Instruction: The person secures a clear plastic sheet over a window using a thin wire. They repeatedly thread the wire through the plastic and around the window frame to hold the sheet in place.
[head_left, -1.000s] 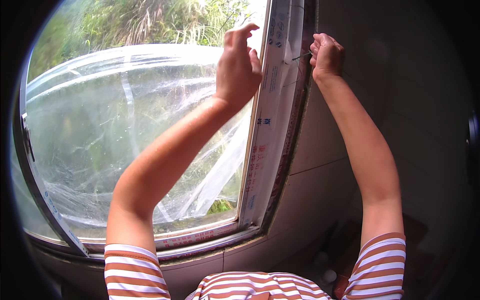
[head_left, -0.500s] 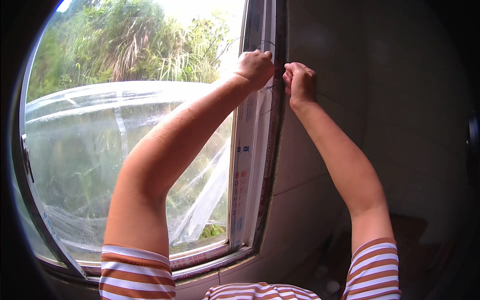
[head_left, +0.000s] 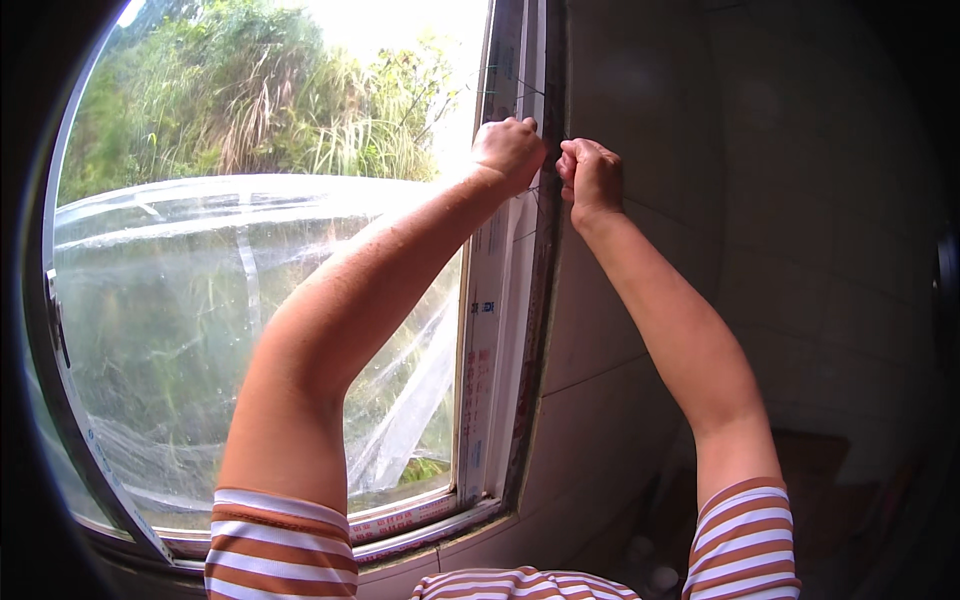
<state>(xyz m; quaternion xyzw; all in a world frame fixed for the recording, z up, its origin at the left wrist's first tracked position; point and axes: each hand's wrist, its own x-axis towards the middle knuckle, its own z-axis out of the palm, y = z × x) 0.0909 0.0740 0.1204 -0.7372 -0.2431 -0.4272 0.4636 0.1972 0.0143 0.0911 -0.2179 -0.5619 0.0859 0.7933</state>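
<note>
My left hand (head_left: 508, 152) is closed in a fist, raised against the right upright of the window frame (head_left: 487, 350). A thin dark strand (head_left: 530, 88), wire or thread, shows above this fist, and another bit of it comes out just below. Close by on the right is my right hand (head_left: 594, 178), its fingers curled and pinched together in front of the dark wall edge. Whatever lies between those fingertips is too small to make out. A narrow gap separates the two hands.
Left of the frame is the window opening, with clear plastic sheeting (head_left: 180, 290) sagging across its lower part and tall grass (head_left: 260, 110) outside. A sliding sash edge (head_left: 70, 370) stands at the far left. Dim wall tiles (head_left: 640, 300) extend to the right.
The strand above my left fist has a different, straighter shape. Both hands stay closed near the frame and sit slightly lower in the picture, as the view has shifted a little.
</note>
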